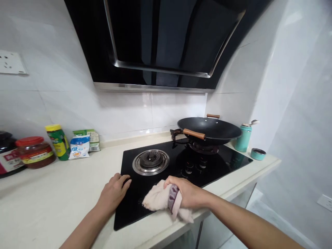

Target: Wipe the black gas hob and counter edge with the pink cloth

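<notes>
My right hand (185, 190) is closed around a whitish cloth (158, 197) with a purple patterned band. The cloth lies bunched on the front of the black glass gas stove (135, 207), and its loose end hangs over the counter's front edge. At the stove's left edge rests my left hand (115, 190), fingers apart and holding nothing. Behind the two hands is the bare left burner (150, 162). A black wok (212, 133) with wooden handles sits on the right burner. Two control knobs (196, 165) stand between the burners.
A black range hood (166, 41) overhangs the stove. Along the wall at left stand a red-lidded jar (36, 152), a dark bottle (10, 155), a green container with a yellow lid (58, 142) and small packets (80, 147). A turquoise flask (243, 139) and its cup-like lid (258, 154) are at right.
</notes>
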Available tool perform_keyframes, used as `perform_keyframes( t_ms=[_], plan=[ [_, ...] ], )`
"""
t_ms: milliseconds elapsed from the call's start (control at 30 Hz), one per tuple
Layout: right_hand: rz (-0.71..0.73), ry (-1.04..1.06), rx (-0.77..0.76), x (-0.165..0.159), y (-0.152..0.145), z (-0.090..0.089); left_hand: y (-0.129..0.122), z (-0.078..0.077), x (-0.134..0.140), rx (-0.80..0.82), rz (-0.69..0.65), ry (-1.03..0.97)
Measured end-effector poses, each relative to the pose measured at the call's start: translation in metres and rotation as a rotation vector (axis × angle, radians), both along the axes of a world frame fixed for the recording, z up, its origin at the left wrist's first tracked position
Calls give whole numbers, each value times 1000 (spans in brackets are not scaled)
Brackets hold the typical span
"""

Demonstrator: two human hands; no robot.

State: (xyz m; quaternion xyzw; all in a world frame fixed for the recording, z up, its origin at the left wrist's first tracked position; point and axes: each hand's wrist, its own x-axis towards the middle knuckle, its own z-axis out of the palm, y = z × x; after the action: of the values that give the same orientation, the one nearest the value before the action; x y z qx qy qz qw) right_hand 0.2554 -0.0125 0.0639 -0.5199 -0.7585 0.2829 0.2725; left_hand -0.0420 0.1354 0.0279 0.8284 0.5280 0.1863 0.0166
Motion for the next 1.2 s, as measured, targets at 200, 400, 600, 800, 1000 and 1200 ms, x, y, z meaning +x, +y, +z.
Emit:
perform_keyframes(
  t_ms=[200, 400, 600, 800, 1000, 1200],
  plan=[
    [-14, 676, -309, -17, 34, 11, 3, -3, -2, -2, -5, -60],
    [-178, 16, -32, 27, 48, 16, -2, -2, -1, -26, 2, -87],
    [-221, -409, 263, 27, 25, 36, -4, -2, 0, -7, 4, -60],
    [1, -634, 111, -20, 27, 14, -1, -6, -2, 8, -18, -83],
    [-193, -842, 64, -11, 80, 13, 0, -9, -5, 1, -37, -51],
    [-360, -855, -67, 27, 142, 18, -4, -10, -5, 14, -37, -28]
  ],
)
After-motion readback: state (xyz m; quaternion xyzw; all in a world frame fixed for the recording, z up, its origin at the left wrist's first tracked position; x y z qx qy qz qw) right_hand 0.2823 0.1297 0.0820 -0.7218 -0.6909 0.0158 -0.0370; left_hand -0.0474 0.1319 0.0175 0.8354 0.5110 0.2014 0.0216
